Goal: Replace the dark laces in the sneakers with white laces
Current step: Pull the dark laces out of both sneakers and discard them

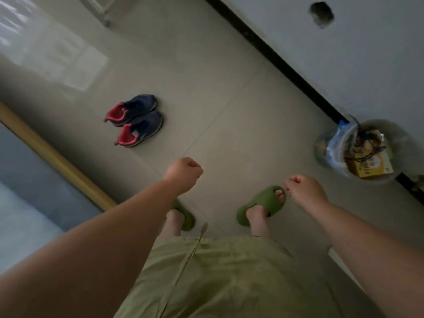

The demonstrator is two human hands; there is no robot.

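Right now I'm standing on the floor [229, 88] with both arms stretched forward. My left hand [183, 174] is curled into a loose fist with nothing in it, and my right hand [305, 191] is curled the same way, apparently empty too. The sneakers [135, 120], dark blue with pink lining, sit side by side well ahead and to my left, untouched; I can't make out their laces from here. A bin [367, 150] holding a bag and a yellow box stands against the wall on my right. I see no white laces. I'd judge the step is reaching the sneakers: walk over, crouch low, take one shoe in both hands and find the knot before pulling anything.
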